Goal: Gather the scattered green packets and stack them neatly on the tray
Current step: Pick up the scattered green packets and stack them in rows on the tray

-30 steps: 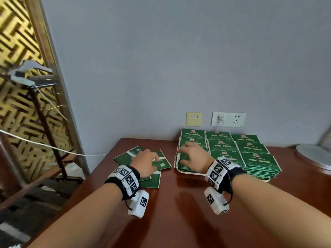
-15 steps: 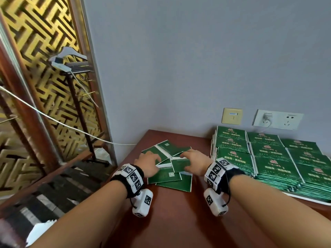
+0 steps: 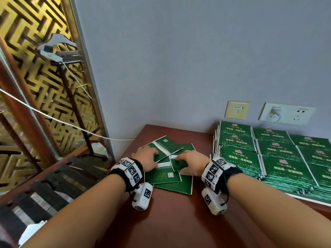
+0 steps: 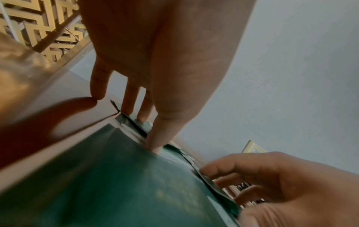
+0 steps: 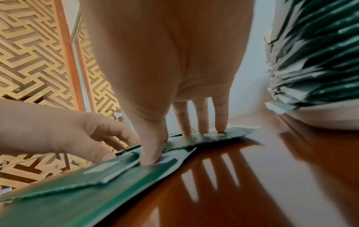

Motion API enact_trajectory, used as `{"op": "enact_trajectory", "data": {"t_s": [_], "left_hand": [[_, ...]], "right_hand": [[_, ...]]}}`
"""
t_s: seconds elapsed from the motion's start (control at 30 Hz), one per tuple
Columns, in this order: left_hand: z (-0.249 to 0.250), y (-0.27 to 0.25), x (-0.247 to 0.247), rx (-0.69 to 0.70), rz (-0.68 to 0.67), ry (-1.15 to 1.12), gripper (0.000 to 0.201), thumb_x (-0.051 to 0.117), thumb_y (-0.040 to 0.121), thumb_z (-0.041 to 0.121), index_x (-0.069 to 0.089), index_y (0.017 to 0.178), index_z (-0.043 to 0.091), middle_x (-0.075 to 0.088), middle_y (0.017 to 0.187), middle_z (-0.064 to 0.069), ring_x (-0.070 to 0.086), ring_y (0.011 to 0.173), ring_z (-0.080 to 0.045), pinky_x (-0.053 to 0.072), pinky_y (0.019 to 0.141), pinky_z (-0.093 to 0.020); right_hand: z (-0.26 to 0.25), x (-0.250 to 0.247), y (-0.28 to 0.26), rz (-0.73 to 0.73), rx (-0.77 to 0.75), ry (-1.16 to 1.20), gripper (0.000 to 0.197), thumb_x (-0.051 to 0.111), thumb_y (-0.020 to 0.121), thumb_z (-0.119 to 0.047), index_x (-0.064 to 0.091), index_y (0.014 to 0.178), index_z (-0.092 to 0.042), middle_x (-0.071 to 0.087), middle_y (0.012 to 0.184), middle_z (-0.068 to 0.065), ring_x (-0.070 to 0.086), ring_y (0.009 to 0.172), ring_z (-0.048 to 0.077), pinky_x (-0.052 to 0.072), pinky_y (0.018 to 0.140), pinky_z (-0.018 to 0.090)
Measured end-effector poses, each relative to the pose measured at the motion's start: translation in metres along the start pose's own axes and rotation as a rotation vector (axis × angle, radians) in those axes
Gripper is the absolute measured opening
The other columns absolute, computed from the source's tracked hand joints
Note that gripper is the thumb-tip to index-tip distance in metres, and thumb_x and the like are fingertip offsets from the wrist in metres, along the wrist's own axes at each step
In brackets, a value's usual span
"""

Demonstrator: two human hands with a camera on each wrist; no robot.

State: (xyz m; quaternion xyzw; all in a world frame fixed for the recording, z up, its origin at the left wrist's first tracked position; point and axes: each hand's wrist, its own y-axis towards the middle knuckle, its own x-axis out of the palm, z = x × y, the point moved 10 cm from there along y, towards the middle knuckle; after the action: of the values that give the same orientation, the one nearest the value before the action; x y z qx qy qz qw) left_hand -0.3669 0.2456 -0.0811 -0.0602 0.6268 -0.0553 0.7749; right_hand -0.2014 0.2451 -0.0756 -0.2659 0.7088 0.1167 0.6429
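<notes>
Both grips released — left hand, right hand press scattered packets; undersides hidden.

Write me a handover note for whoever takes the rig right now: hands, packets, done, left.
Left hand: open, fingers resting flat on the scattered flat green paper packets.
Right hand: open, fingertips pressing on the same pile; no grip on any packet.
Pile: overlapping and askew on the glossy brown wooden table, left of the white tray.
Done: rows of stacked green packets fill the tray.
Left: square up the loose pile, lift it, and stack it on the tray.
</notes>
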Motion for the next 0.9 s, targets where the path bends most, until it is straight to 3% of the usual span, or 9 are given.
{"op": "enact_trajectory", "data": {"t_s": [0.17, 0.33, 0.47, 0.57, 0.67, 0.8, 0.9], "left_hand": [[0.001, 0.001, -0.003, 0.013, 0.019, -0.006, 0.052, 0.065, 0.084, 0.031, 0.051, 0.135, 0.032, 0.047, 0.138, 0.0, 0.043, 0.127, -0.027, 0.04, 0.104, -0.05], [0.0, -0.002, -0.01, 0.018, 0.064, -0.108, 0.043, 0.059, 0.083, 0.022, 0.06, 0.126, 0.024, 0.061, 0.125, 0.002, 0.056, 0.114, -0.022, 0.049, 0.097, -0.038], [0.003, -0.007, -0.019, 0.03, 0.113, -0.154, 0.029, 0.055, 0.086, 0.019, 0.071, 0.11, 0.018, 0.07, 0.11, -0.001, 0.063, 0.1, -0.022, 0.053, 0.088, -0.034], [0.001, -0.012, -0.024, 0.027, 0.151, -0.179, 0.028, 0.052, 0.089, 0.017, 0.073, 0.107, 0.021, 0.071, 0.108, -0.001, 0.063, 0.098, -0.022, 0.052, 0.089, -0.033], [-0.004, -0.021, -0.035, 0.005, 0.239, -0.158, 0.032, 0.049, 0.091, 0.018, 0.074, 0.109, 0.026, 0.065, 0.117, -0.002, 0.058, 0.108, -0.027, 0.049, 0.097, -0.038], [-0.001, -0.033, -0.042, 0.036, 0.228, -0.243, 0.031, 0.05, 0.091, 0.01, 0.076, 0.104, 0.022, 0.071, 0.106, -0.003, 0.063, 0.087, -0.02, 0.05, 0.078, -0.026], [0.0, -0.046, -0.046, 0.042, 0.217, -0.298, 0.032, 0.05, 0.088, 0.006, 0.077, 0.098, 0.019, 0.073, 0.102, -0.003, 0.066, 0.089, -0.019, 0.051, 0.079, -0.025]], "right_hand": [[-0.002, 0.0, 0.0, 0.031, 0.009, -0.03, 0.05, 0.063, 0.084, -0.038, 0.05, 0.132, -0.027, 0.055, 0.125, 0.001, 0.055, 0.112, 0.023, 0.05, 0.089, 0.036], [-0.003, -0.002, -0.003, 0.037, 0.017, -0.024, 0.037, 0.059, 0.085, -0.032, 0.055, 0.12, -0.022, 0.057, 0.116, 0.001, 0.057, 0.105, 0.023, 0.051, 0.083, 0.035], [-0.001, -0.004, -0.005, 0.042, 0.045, -0.009, 0.016, 0.056, 0.082, -0.021, 0.057, 0.099, -0.02, 0.058, 0.109, 0.002, 0.058, 0.096, 0.023, 0.052, 0.08, 0.036], [0.001, -0.009, -0.009, 0.083, 0.06, 0.002, 0.005, 0.052, 0.083, -0.017, 0.051, 0.086, -0.02, 0.057, 0.105, 0.003, 0.059, 0.094, 0.024, 0.052, 0.079, 0.036], [0.0, -0.016, -0.017, 0.119, 0.055, 0.013, 0.006, 0.049, 0.085, -0.015, 0.049, 0.085, -0.021, 0.056, 0.104, 0.004, 0.058, 0.096, 0.026, 0.05, 0.08, 0.037], [-0.005, -0.029, -0.036, 0.16, 0.064, 0.014, 0.007, 0.047, 0.087, -0.017, 0.053, 0.087, -0.018, 0.06, 0.102, 0.005, 0.059, 0.094, 0.027, 0.049, 0.076, 0.035], [-0.011, -0.035, -0.053, 0.16, 0.071, 0.021, 0.008, 0.048, 0.088, -0.019, 0.055, 0.09, -0.017, 0.063, 0.1, 0.007, 0.06, 0.093, 0.028, 0.046, 0.071, 0.032]]}}
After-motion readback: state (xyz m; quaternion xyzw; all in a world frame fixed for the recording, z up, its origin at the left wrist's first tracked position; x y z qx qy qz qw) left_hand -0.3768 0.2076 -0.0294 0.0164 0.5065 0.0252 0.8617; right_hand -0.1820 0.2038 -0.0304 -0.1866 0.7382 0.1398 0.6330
